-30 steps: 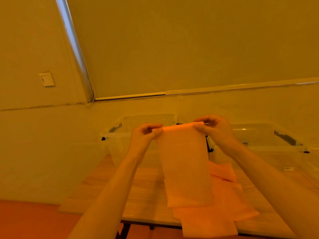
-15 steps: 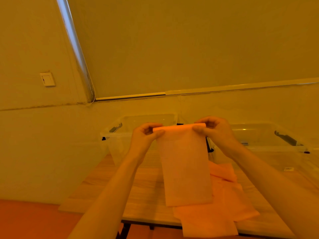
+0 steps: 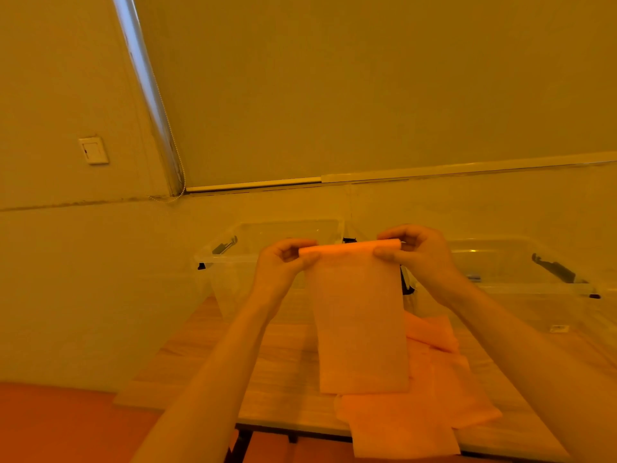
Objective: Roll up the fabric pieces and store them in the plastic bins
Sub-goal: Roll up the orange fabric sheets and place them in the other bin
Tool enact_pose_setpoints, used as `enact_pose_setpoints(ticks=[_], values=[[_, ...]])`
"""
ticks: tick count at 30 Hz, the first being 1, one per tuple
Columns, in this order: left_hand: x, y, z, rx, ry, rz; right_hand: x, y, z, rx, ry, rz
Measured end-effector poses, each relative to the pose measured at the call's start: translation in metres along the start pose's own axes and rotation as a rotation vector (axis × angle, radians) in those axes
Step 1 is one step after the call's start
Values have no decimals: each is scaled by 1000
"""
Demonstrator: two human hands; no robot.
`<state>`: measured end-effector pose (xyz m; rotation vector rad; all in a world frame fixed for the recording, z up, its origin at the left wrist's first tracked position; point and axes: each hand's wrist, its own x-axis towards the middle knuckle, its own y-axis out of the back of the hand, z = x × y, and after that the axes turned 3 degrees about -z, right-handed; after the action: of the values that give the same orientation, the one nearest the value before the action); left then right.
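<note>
Standing on the wooden table I see two clear bins, side by side; loose cloths lie before them. Above these hangs one cloth strip, top edge rolled. My left hand and right hand pinch that roll's ends.

I see everything washed in a warm amber light. A plain wall carries a small square white switch plate. A large drawn roller blind fills the window, its beaded cord hanging alongside. A pale wood-grain table stands over an orange-red floor.
</note>
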<state>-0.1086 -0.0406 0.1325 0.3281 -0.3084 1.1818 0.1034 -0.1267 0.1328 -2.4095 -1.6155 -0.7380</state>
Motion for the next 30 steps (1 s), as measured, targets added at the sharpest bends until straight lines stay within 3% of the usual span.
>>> enact_pose_setpoints(ticks=[30], values=[[-2,-5,-1,42,-6,-7,-4,0,2,-32,16,-43]])
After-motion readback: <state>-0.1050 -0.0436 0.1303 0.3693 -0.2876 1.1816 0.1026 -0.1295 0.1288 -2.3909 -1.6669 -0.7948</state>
